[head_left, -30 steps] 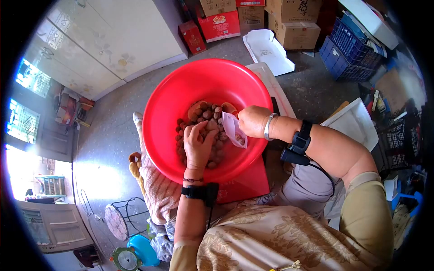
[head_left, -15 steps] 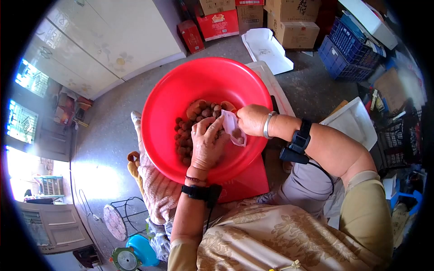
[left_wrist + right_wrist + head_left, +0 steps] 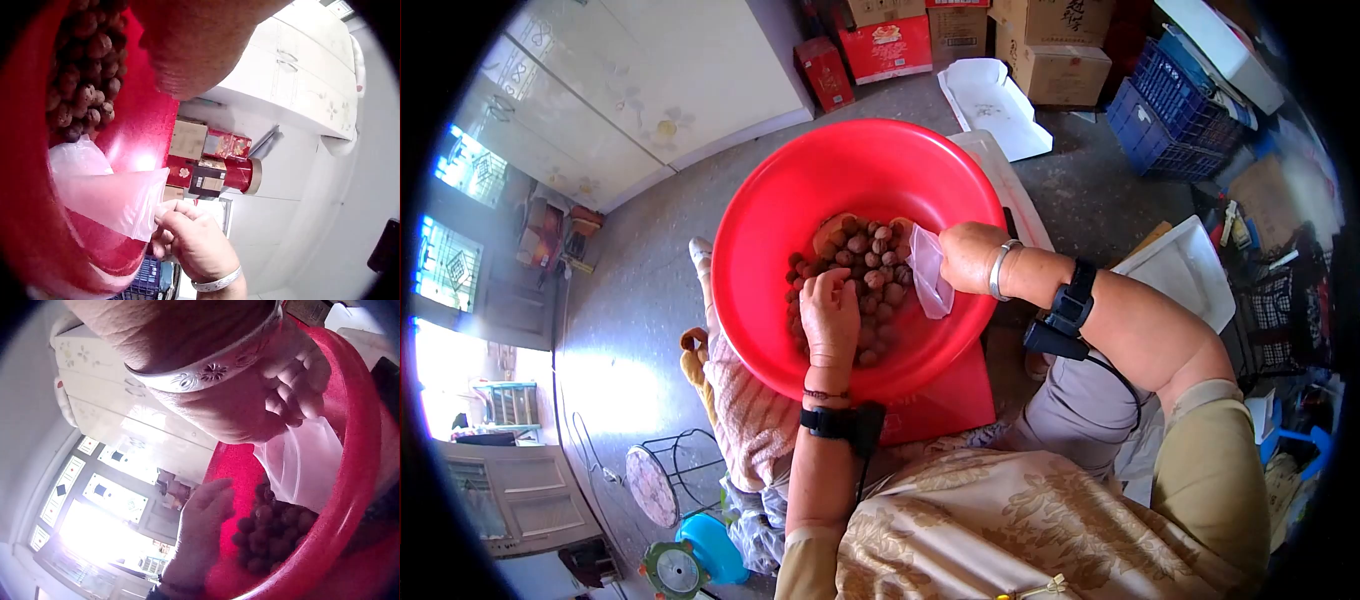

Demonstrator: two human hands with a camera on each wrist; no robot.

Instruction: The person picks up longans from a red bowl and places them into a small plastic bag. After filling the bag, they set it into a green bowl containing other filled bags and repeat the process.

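Observation:
Brown walnuts (image 3: 873, 280) lie piled in a large red basin (image 3: 765, 220). My left hand (image 3: 830, 318) is over the left part of the pile, its fingers loosely bent, with nothing visibly held. In the right wrist view that left hand (image 3: 203, 522) has its fingers close together beside the walnuts (image 3: 269, 534). At the basin's right side, my right hand (image 3: 975, 258) pinches the edge of a thin translucent pinkish bag (image 3: 930, 275). The left wrist view shows the bag (image 3: 112, 194) spread out from the right hand's (image 3: 200, 244) thumb and fingers. No nuts show inside it.
Under the basin is a red surface (image 3: 945, 400). Cardboard boxes (image 3: 1060, 72), a white tray (image 3: 995, 110) and blue crates (image 3: 1160, 130) stand beyond. A round stool (image 3: 652, 485) and a blue basin (image 3: 715, 548) are at lower left.
My left hand moved right to the bag's mouth, then back left over the walnuts. The bag and right hand shifted slightly right, and the round shape seen in the bag no longer shows.

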